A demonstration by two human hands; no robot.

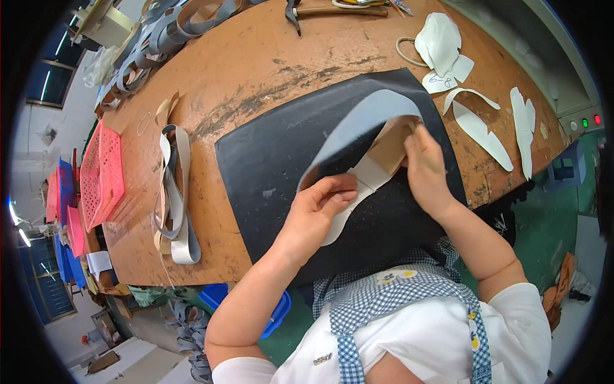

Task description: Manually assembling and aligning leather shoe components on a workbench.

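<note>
A looped grey-blue strip (364, 118) of leather-like material, tan on its inner side, stands over a black mat (256, 173). My left hand (316, 211) is closed, pinching the strip's near left side beside a pale, curved flap. My right hand (427, 168) grips the strip at its right bend, thumb and fingers closed round the edge. A pale section (371, 176) with a seam-like line lies between both hands. My left fingers partly cover the flap, which hangs toward me.
Similar strips (176, 192) lie on the wooden table (211, 96) at left, by a pink basket (105, 173). White cut-out pieces (480, 131) lie at right. A hammer (332, 11) rests at the back; more grey strips (169, 32) are piled back left. A blue bin (278, 313) stands below.
</note>
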